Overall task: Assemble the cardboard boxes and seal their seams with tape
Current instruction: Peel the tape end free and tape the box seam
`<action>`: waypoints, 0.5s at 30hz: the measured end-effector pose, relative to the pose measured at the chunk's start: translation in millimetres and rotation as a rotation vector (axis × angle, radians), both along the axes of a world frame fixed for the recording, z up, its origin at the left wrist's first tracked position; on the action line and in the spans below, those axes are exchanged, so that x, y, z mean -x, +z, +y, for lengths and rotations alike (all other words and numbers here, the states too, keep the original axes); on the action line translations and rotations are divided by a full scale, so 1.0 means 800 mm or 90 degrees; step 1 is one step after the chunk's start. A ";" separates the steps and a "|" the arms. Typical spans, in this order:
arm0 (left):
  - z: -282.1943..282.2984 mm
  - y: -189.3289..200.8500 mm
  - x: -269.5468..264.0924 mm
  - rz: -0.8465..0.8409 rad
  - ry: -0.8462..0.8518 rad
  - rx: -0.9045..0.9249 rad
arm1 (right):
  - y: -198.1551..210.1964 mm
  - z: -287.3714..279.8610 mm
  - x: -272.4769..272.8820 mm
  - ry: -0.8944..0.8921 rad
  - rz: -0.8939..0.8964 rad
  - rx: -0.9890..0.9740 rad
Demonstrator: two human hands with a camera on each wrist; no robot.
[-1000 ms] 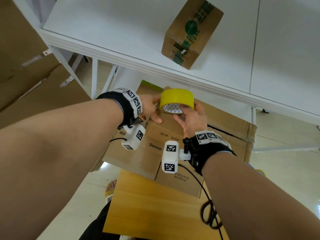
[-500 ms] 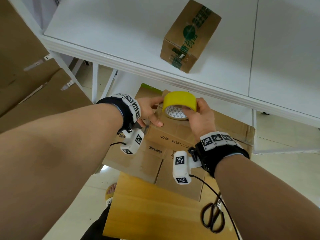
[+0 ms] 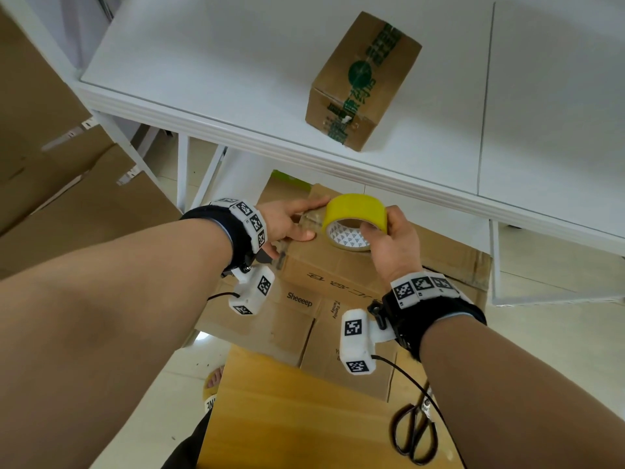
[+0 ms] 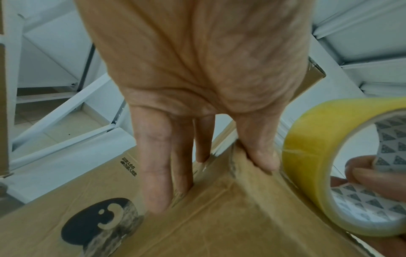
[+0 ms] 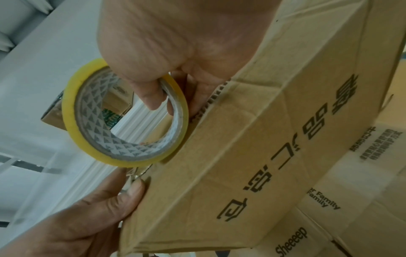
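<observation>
Nearest the person, a pair of black-handled scissors (image 3: pixel 415 434) lies on a wooden board (image 3: pixel 287 414), with flattened printed cartons (image 3: pixel 297 319) stacked just beyond it.

Above those, the cardboard box (image 3: pixel 338 265) being sealed is held up at its far corner. The left hand (image 3: pixel 287 221) lies on that corner with fingers fairly straight: in the left wrist view the thumb (image 4: pixel 261 151) presses a clear strip down at the corner fold while the other fingers spread over the adjoining face. The right hand (image 3: pixel 389 238) grips the yellow tape roll (image 3: pixel 355 214), thumb hooked inside the patterned core and fingers around the outside; the roll sits against the box edge just beside the left thumb.

The step in hand looks like starting a run of tape along a seam. To do it well, the left thumb should keep the free end pinned flat so it cannot lift, while the right hand draws the roll away low and taut along the seam, keeping the strip centred over the gap. Slack or a skewed pull would likely wrinkle the tape or leave one flap uncaught.

Farther off, a small sealed box with green printed tape (image 3: pixel 362 82) stands on the white table (image 3: pixel 203 62).
</observation>
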State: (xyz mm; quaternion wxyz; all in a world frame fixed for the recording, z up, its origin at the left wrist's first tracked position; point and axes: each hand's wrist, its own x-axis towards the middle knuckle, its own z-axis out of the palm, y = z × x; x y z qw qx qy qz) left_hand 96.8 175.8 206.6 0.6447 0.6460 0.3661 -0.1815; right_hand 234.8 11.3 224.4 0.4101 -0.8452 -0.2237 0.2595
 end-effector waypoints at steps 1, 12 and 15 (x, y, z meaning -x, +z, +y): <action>0.000 0.001 0.000 -0.003 -0.011 -0.002 | -0.001 -0.003 -0.001 -0.005 -0.004 0.000; -0.003 -0.003 0.001 -0.003 -0.016 -0.008 | -0.006 -0.014 -0.006 0.004 -0.075 0.004; -0.009 0.001 0.003 -0.007 0.000 0.023 | -0.006 -0.018 -0.008 0.007 -0.087 0.006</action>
